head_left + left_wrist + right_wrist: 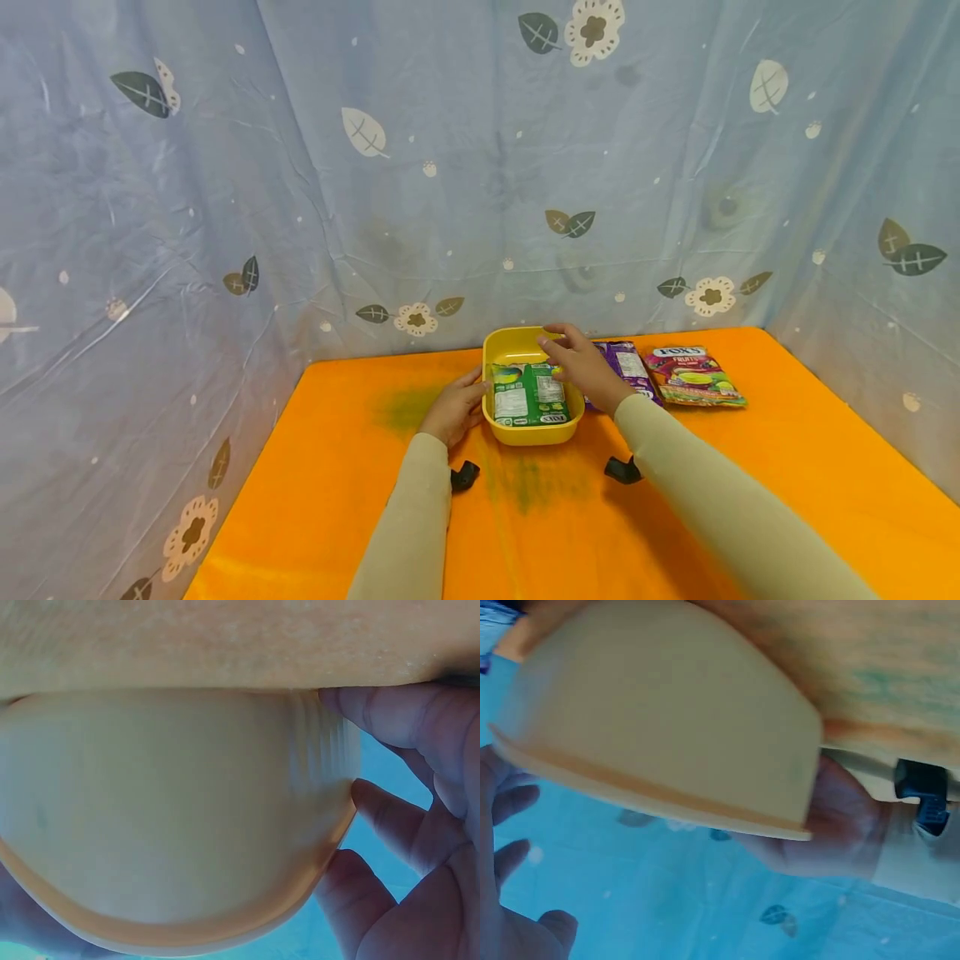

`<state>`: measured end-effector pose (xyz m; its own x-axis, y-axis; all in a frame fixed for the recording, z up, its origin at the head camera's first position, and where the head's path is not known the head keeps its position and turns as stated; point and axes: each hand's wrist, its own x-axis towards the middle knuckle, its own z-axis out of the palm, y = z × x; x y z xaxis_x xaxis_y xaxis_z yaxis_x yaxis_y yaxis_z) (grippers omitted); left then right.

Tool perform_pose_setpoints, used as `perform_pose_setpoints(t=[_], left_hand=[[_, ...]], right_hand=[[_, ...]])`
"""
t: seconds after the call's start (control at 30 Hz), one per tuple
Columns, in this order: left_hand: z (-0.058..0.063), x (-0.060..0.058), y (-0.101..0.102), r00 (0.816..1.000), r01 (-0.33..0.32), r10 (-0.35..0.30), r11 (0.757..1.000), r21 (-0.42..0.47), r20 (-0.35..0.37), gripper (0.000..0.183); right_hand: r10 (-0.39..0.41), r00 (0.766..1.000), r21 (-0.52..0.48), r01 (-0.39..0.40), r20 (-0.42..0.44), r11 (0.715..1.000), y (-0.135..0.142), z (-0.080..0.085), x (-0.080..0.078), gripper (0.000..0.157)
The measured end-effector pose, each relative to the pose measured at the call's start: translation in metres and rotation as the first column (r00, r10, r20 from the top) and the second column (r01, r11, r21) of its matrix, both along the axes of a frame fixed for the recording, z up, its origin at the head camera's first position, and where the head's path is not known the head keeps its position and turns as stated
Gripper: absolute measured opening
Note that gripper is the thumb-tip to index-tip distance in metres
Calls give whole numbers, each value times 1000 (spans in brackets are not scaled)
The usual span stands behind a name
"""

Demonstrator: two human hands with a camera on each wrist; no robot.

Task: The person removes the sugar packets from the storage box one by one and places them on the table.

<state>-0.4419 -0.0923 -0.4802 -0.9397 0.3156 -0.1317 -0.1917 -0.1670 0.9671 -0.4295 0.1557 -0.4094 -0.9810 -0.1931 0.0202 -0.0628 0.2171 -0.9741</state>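
A yellow plastic basin [529,435] stands near the back of the orange-covered table. Inside lies a green Fox's candy packet [531,398], its printed back facing up. My left hand [454,408] holds the basin's left side, thumb close to the rim; in the left wrist view its fingertips meet the outer wall. Over the basin's right rim is my right hand [588,367], its fingers spread and bent, nothing between them. That hand partly covers the basin's back right corner. The right wrist view shows its fingers [510,859] apart, beside the basin wall.
Right of the basin lies a purple candy packet [630,367], partly behind my right hand. Farther right is a red Fox's Fruits packet [693,377]. A patterned blue curtain [465,167] surrounds the table on the back and sides. Black mounts [465,476] sit by the wrists.
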Motion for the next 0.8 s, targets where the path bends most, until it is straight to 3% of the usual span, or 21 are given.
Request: perform_pose_setpoints(t=[0.2, 0.33, 0.53, 0.8], left_hand=[[-3, -1, -1, 1000, 13, -13, 1000, -5, -7, 55], [-3, -3, -2, 1000, 21, -21, 1000, -5, -15, 56], [-2, -2, -1, 999, 33, -33, 999, 3, -22, 65], [-4, -2, -2, 1000, 20, -20, 1000, 11, -11, 66]], right_hand=[[-62, 998, 124, 62, -4, 990, -19, -11, 0, 74], [-120, 989, 247, 139, -90, 959, -27, -19, 0, 75], [-143, 973, 354, 199, -179, 914, -40, -31, 0, 76], [-173, 981, 388, 195, -91, 901, -48, -35, -1, 73]])
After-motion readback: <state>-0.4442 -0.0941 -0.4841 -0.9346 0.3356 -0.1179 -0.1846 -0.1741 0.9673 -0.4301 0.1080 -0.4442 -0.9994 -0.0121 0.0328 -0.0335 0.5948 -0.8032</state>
